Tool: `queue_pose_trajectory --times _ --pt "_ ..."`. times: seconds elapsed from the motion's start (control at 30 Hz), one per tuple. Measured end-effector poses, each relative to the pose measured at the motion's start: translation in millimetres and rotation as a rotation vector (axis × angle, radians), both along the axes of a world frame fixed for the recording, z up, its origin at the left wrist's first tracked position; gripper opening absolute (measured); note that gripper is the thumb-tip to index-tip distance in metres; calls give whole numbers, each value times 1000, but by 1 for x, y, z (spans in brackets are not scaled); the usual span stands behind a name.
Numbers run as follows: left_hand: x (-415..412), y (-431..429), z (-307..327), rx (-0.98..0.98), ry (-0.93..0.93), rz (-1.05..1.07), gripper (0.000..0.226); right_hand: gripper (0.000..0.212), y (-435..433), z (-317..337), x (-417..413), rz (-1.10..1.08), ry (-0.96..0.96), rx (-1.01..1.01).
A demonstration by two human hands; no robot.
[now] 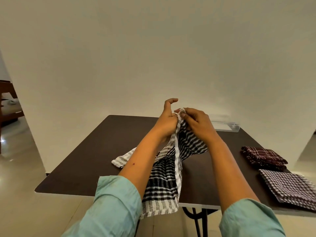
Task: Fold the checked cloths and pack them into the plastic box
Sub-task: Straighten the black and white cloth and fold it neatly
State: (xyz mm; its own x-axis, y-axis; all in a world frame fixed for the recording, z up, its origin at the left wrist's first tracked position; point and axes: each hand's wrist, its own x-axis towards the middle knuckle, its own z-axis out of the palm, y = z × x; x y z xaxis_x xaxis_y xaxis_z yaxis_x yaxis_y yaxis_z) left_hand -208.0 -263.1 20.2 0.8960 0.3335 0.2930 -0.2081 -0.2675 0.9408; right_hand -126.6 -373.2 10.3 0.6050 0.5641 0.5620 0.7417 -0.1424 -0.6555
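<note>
On my feed I saw both hands raised together over the middle of the table (pixel 95 151), nearly touching each other. The L hand (pixel 168 120) pinched the top edge of the b/w checked cloth (pixel 164 177) with its lower fingers, while one finger stood up free, bent at the tip. The R hand (pixel 196 124) pinched the same top edge just beside it, w/ thumb and fingertips curled on a small white corner. So both hands were clamped on one cloth, side by side.

The cloth hung from the hands toward me. Its long axis ran far-to-near, from the pinched corner down across the table and over the near edge, where the lower end hung free in front of the table leg (pixel 195 218). A white border strip followed this axis. One loose end lay flat on the table, pointing left, under the L forearm. Another part bulged to the right, under the R wrist.

The plastic box (pixel 225 125) stood at the far right of the table, behind the R hand, long side approx. left-right. What was inside, I could not tell.

On the right side lay two folded cloths, just beside each other: a dark red cloth (pixel 263 157) farther away, and a purple-white cloth (pixel 290 187) nearer, at the table edge.
</note>
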Motion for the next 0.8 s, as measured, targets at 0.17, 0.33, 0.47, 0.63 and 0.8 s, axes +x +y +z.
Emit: queue_pose_trajectory --times 0.17,0.33,0.47,0.63,0.8 --pt "4 3 2 44 37 -3 60 36 -1 -6 9 17 -22 -185" --pt "8 9 -2 43 73 -26 61 39 -4 -6 13 18 -93 -305" --pt "10 11 -5 64 84 -32 57 35 -7 -7 11 -13 -136 -330" --pt "15 9 -8 104 43 -48 46 25 -6 -10 6 -284 -320 -215" --pt "13 -4 -27 159 -283 124 19 19 2 -9 5 -368 -206 46"
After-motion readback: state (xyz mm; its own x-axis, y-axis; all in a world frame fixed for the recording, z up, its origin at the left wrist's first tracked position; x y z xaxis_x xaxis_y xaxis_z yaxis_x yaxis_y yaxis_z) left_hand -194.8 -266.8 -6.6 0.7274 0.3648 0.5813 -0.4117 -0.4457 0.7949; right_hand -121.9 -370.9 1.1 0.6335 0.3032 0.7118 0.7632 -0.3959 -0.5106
